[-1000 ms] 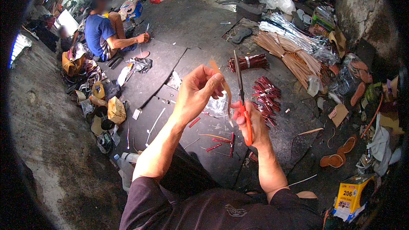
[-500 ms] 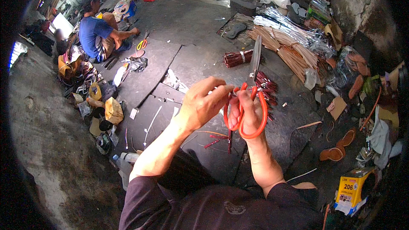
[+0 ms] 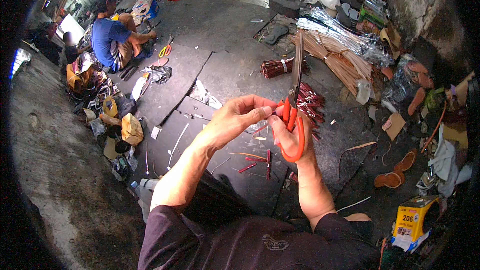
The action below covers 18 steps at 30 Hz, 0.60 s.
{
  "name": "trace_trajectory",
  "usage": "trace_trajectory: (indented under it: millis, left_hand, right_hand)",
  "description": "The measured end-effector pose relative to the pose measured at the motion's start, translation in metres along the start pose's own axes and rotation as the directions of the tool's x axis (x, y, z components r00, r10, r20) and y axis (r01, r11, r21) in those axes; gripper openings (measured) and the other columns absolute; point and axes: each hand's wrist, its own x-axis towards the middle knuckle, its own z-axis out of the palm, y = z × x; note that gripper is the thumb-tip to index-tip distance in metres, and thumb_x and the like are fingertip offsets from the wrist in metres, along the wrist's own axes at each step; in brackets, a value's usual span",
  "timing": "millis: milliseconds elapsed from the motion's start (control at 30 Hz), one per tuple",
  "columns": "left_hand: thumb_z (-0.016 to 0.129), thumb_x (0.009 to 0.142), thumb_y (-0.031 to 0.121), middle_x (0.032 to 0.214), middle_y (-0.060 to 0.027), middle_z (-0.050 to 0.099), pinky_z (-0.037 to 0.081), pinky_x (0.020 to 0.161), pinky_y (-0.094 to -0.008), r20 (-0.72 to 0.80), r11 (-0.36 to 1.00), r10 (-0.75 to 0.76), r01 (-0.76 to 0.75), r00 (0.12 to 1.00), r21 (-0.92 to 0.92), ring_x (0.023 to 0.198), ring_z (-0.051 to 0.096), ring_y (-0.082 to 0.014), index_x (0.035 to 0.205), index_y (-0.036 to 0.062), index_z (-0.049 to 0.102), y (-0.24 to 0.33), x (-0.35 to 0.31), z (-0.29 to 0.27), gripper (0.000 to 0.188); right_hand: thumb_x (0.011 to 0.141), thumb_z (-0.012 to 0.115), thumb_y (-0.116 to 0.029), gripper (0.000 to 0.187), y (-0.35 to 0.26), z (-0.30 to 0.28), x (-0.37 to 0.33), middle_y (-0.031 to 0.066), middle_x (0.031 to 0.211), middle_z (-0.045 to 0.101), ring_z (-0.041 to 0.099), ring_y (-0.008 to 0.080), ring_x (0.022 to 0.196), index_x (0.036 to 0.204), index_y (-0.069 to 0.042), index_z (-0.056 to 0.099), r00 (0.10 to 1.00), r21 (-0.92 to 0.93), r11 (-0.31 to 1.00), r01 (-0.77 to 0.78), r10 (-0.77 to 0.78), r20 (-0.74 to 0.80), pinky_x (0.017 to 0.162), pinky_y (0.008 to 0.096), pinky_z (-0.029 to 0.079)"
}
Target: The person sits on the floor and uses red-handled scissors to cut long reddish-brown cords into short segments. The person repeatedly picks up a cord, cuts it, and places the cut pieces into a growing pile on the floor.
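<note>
Scissors with orange handles (image 3: 300,142) are in my right hand (image 3: 284,137), the long metal blades (image 3: 297,70) pointing up and away from me. My left hand (image 3: 227,124) is closed in a pinch, its fingertips meeting those of my right hand beside the handles. Whatever thin thing lies between the fingertips is too small and too covered to make out. Behind the scissors rests a loose heap of dark red strips (image 3: 311,104). A tied bundle of similar strips (image 3: 278,68) sits farther off. Several short red pieces (image 3: 268,165) lie on the dark floor boards below my hands.
Pale brown strips (image 3: 332,60) and silvery ones (image 3: 335,31) are piled at the far right. Sandals (image 3: 397,172) and a yellow box (image 3: 412,222) lie to the right. At the left, a person in blue (image 3: 111,35) sits near yellow-handled scissors (image 3: 165,51) and piled scraps.
The scissors have turned in my right hand, the blades now more upright and the handle loops less spread to view. My left fingers have shifted into a pinch against the right hand's fingertips.
</note>
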Motion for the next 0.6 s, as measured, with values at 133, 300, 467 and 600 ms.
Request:
trace_trajectory:
  millis: [133, 300, 467, 600]
  left_hand:
    - [0.058, 0.098, 0.034, 0.103, -0.0061, 0.069, 0.044, 0.094, -0.0309, -0.092, 0.94, -0.11, 0.134, 0.99, 0.313, 0.102, 0.059, -0.0153, 0.104, 0.003, 0.07, 0.003, 0.004, -0.012, 0.034]
    - [0.061, 0.097, 0.036, 0.097, -0.0026, 0.07, 0.046, 0.088, -0.0277, -0.019, 0.99, -0.045, 0.047, 0.999, 0.134, 0.094, 0.062, -0.0121, 0.099, 0.0026, 0.07, -0.009, -0.001, -0.007, 0.035]
    - [0.066, 0.095, 0.025, 0.096, -0.0005, 0.069, 0.049, 0.083, -0.0264, -0.07, 0.996, 0.078, -0.081, 0.995, -0.036, 0.089, 0.062, -0.0094, 0.104, 0.0038, 0.069, -0.014, 0.005, -0.003, 0.023]
    - [0.068, 0.094, 0.016, 0.094, -0.0004, 0.068, 0.05, 0.082, -0.0254, -0.09, 0.977, 0.162, -0.173, 0.983, -0.128, 0.089, 0.061, -0.0081, 0.112, 0.0027, 0.066, -0.014, 0.008, -0.008, 0.022]
  right_hand:
    - [0.091, 0.066, -0.021, 0.021, 0.013, 0.006, -0.001, 0.0043, 0.077, 0.06, 0.055, 0.0121, 0.068, 0.096, -0.002, 0.059, 0.984, -0.104, 0.992, 0.074, -0.09, -0.154, 0.062, 0.0304, 0.045]
    - [0.092, 0.066, -0.021, 0.019, -0.009, 0.007, -0.001, 0.0069, 0.074, 0.059, 0.056, 0.0141, 0.065, 0.094, -0.003, 0.06, 0.997, -0.196, 0.981, 0.013, -0.028, -0.074, 0.061, 0.0307, 0.045]
    - [0.091, 0.068, -0.022, 0.019, -0.003, 0.01, -0.003, 0.004, 0.073, 0.059, 0.055, 0.0124, 0.064, 0.092, -0.004, 0.06, 0.992, -0.17, 0.984, 0.057, -0.075, -0.101, 0.06, 0.0295, 0.044]
    - [0.091, 0.069, -0.031, 0.027, 0.001, 0.009, -0.004, 0.0028, 0.073, 0.059, 0.055, 0.0124, 0.065, 0.092, -0.005, 0.062, 0.994, -0.119, 0.991, 0.068, -0.078, -0.08, 0.061, 0.0291, 0.044]
